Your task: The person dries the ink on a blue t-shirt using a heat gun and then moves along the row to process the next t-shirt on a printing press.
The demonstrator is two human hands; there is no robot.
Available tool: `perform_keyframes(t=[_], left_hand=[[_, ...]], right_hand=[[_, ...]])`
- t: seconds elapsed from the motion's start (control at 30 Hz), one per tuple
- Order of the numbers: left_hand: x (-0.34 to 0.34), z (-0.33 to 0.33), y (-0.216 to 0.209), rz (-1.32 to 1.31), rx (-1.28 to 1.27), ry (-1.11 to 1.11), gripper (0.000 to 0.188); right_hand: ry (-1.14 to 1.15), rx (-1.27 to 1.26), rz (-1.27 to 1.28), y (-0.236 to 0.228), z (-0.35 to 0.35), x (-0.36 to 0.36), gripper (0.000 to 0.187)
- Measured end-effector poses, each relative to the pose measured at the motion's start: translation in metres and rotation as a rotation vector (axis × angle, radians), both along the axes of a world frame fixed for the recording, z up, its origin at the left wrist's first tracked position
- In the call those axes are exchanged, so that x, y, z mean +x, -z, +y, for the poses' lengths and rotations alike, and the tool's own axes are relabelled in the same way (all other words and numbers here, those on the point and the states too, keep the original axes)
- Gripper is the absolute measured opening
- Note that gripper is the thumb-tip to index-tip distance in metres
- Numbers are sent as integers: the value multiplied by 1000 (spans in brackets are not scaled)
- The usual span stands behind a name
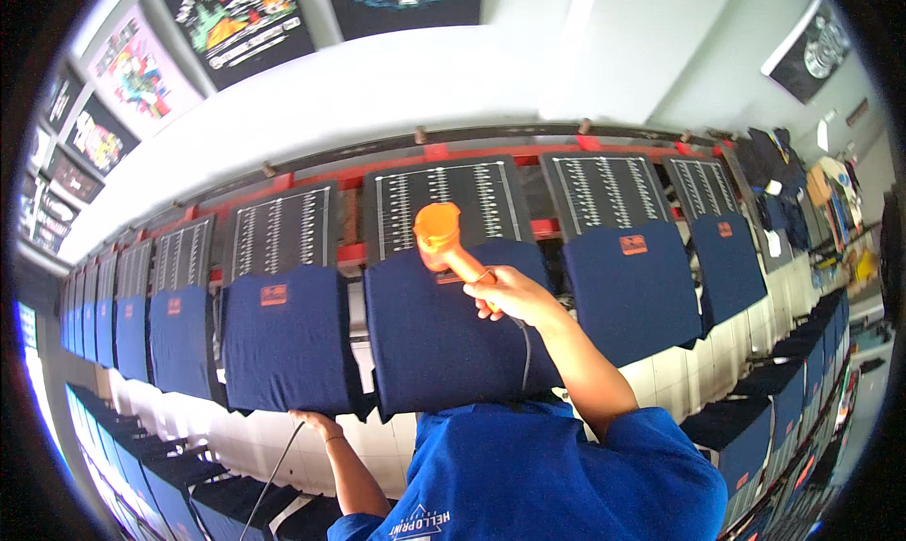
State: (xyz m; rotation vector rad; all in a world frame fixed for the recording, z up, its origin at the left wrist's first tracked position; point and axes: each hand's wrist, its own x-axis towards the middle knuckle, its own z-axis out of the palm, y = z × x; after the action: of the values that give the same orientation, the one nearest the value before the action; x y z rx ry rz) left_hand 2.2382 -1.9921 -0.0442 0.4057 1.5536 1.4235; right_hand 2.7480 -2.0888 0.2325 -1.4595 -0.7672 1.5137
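Observation:
My right hand [510, 296] is wrapped round the handle of an orange hair dryer [438, 226]. The dryer's round head is above the upper part of a navy T-shirt [444, 352] stretched over a black board [396, 187]. Part of the small orange print [449, 278] on this shirt shows under the dryer. From the handle a dark cord [527, 352] hangs down over the shirt. My left hand [314, 422] is low, by the hem of the neighbouring navy T-shirt [278, 352], its fingers closed on a grey cord [281, 461].
More boards with navy printed shirts [628, 286] run along a red rail [351, 178] on both sides. A second row of shirts [170, 480] stands behind me at both lower sides. Framed prints [236, 22] hang on the wall. Dark clothes [774, 178] are piled at the right.

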Motion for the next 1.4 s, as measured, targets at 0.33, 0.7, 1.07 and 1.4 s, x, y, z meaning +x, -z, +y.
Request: perform_keyframes(t=[0.33, 0.7, 1.07, 1.4], left_hand=[[138, -144, 15, 20, -341, -70, 67], [340, -275, -4, 90, -254, 77, 61], [466, -324, -54, 219, -186, 177, 101], [451, -317, -25, 141, -206, 97, 97]], right_hand=[[278, -115, 26, -3, -217, 148, 28], [473, -97, -34, 0, -329, 335, 29], [203, -70, -30, 6, -288, 382, 28], [163, -86, -10, 17, -277, 386, 29]])
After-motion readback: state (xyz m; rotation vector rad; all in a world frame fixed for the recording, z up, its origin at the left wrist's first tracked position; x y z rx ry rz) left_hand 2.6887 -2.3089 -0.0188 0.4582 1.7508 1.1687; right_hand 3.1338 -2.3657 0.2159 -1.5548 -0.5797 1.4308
